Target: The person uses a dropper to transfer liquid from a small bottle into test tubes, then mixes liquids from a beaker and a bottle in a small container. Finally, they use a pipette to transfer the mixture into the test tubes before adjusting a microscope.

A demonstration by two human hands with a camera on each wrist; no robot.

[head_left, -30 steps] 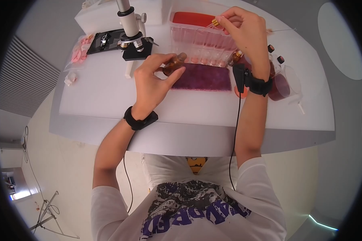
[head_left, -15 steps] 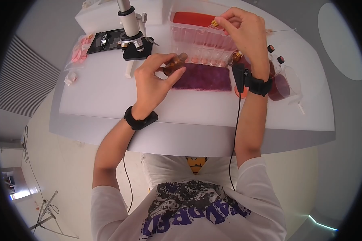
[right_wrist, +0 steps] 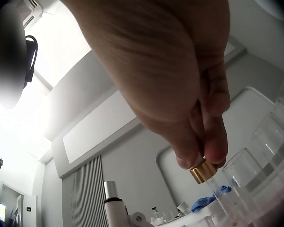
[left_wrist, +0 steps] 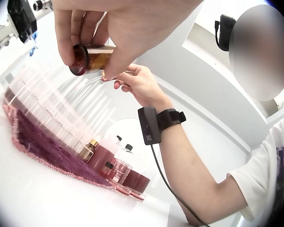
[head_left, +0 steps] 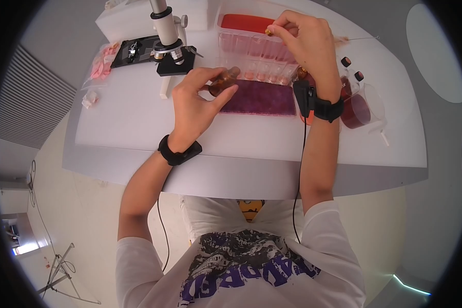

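My left hand (head_left: 196, 105) grips a small amber glass bottle (head_left: 224, 82) between thumb and fingers, tilted above a purple cloth (head_left: 259, 98). In the left wrist view, the bottle's dark round end (left_wrist: 79, 60) points to the left. Fingertips of my right hand (head_left: 310, 43) pinch a dropper by its gold collar (right_wrist: 203, 171). Its glass tube (right_wrist: 220, 191) hangs down among clear test tubes (right_wrist: 242, 170) in the right wrist view. Those tubes stand in a clear rack (head_left: 231, 68) behind the cloth. The dropper's tip is hard to make out.
Left of the rack stands a microscope (head_left: 165, 31), beside a black tray (head_left: 134, 53). A container of red liquid (head_left: 246, 23) sits behind the tubes. On the right are a beaker of dark red liquid (head_left: 357, 110) and black-capped bottles (head_left: 346, 62). Crumpled tissue (head_left: 90, 99) lies far left.
My right hand has shifted slightly left, and the dropper has swung from a slant to more upright, its glass tube now hardly visible from above. My left hand and the bottle barely moved.
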